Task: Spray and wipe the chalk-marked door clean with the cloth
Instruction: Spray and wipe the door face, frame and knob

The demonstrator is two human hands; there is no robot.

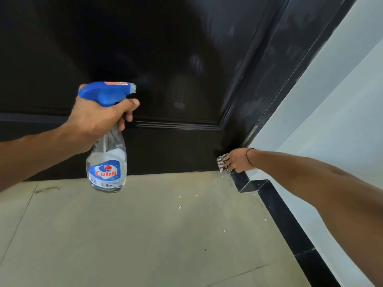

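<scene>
- My left hand is wrapped round the neck of the spray bottle, forefinger curled over the trigger under the blue head, nozzle pointing at the door.
- The bottle is clear, upright, with a blue and white "Colin" label low on its body, and it hangs in the air in front of the door's lower rail.
- My right hand is well apart from the left, down at the door's bottom right corner, fingers curled on the striped cloth and pressing it to the door just above the floor.
- A thin dark band circles my right wrist.
- The door is black and glossy, with a raised moulding framing its panel; faint pale smears show on the panel and the right stile.
- Beside it run the dark frame, a black skirting and a pale wall.
- Small white crumbs lie scattered on the beige floor tiles near the corner.
</scene>
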